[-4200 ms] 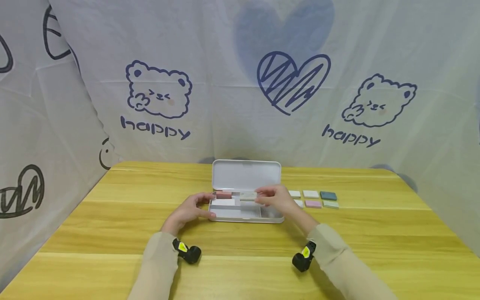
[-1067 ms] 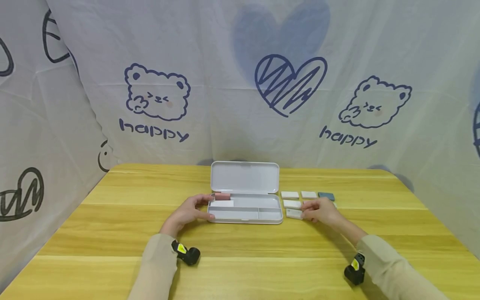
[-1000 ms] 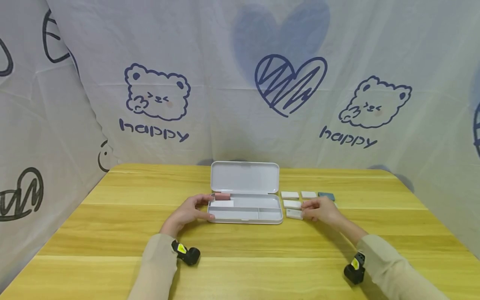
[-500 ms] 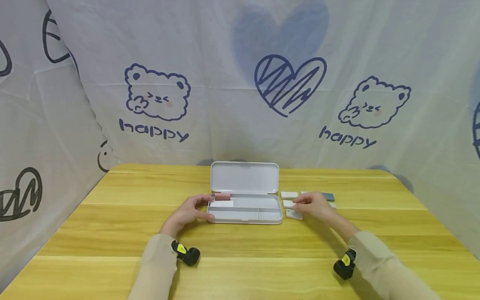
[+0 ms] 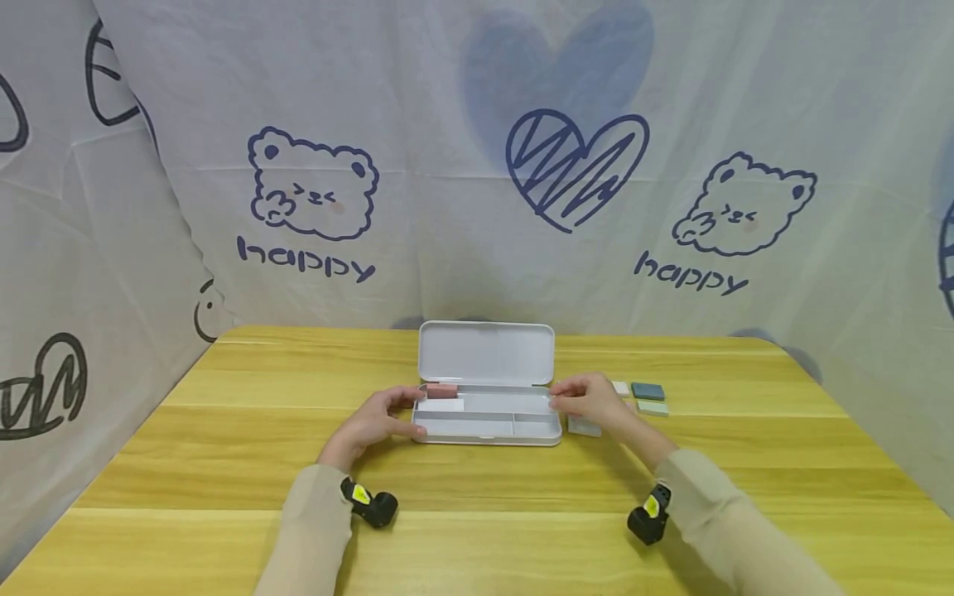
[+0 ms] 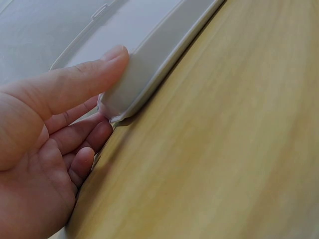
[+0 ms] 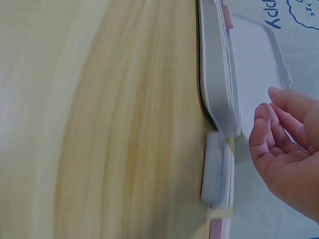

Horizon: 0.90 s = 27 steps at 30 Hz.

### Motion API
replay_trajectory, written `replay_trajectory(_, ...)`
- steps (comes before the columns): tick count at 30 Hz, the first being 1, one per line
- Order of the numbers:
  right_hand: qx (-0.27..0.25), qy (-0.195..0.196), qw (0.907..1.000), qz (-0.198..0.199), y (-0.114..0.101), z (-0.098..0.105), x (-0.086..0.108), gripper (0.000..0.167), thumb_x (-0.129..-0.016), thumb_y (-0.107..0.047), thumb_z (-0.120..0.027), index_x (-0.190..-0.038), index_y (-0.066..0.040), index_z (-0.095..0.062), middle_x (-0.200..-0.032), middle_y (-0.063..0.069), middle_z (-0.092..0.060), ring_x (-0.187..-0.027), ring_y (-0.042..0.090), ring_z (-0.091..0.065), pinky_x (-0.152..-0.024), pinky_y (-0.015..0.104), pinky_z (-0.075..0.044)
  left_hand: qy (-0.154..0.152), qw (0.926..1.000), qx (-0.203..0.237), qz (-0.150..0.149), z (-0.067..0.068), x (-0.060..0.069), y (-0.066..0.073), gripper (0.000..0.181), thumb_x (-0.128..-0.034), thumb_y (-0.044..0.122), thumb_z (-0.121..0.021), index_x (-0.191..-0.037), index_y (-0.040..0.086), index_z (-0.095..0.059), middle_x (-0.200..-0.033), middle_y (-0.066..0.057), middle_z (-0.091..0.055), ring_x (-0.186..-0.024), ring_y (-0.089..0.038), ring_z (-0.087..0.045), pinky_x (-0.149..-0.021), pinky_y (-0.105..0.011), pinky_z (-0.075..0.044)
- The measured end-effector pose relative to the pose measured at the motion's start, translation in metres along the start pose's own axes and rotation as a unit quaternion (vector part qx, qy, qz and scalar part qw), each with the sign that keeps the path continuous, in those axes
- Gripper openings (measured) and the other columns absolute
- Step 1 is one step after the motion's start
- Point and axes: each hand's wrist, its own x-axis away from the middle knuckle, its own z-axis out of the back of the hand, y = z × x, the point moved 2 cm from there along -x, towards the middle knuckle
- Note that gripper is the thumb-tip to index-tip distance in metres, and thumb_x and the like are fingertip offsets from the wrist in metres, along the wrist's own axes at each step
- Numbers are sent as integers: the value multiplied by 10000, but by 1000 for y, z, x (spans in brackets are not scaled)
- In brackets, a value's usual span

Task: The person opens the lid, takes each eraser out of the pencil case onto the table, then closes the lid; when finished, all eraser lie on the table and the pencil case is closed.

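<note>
A white pencil case stands with its lid raised. My left hand grips its left end; in the left wrist view the thumb lies over the rim, other fingers against the end. A pink eraser and a white eraser lie at the left of the rear compartment. My right hand hovers at the case's right end. In the right wrist view its fingers bend loosely toward the thumb, with nothing visible between them. Below it, a whitish eraser lies beside the case.
Right of the case lie another white eraser, a blue eraser and a pale green eraser. The right hand hides others in part. A printed cloth hangs behind the wooden table.
A whitish eraser went from the case, in my right hand, to the table beside it. Since then the empty right hand has moved back left to the case. My left hand has stayed put.
</note>
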Motion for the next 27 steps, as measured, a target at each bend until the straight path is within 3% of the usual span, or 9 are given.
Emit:
replay_trajectory(5,-129,-3,9999,18,-2,-11,-7,262,-767,-12,-653,-957,158,-590,-701,12,-613,-592,59,-521,-556,221,-463,20,10000,-46,-7,0,0,-1,561,-661,17,-755,-1162,-62,-516,-1148,-182,-511,-1028,-277,-437,-930,-407,-314)
replay_trajectory(27,148,-156,9994,279,-34,-61,-34,199,-756,-16,-676,-909,106,-636,-691,52,-626,-573,66,-516,-529,217,-449,27,10000,-45,-44,1,-1,-3,551,-658,24,-759,-1150,-55,-525,-1145,-180,-518,-1029,-278,-444,-936,-411,-310)
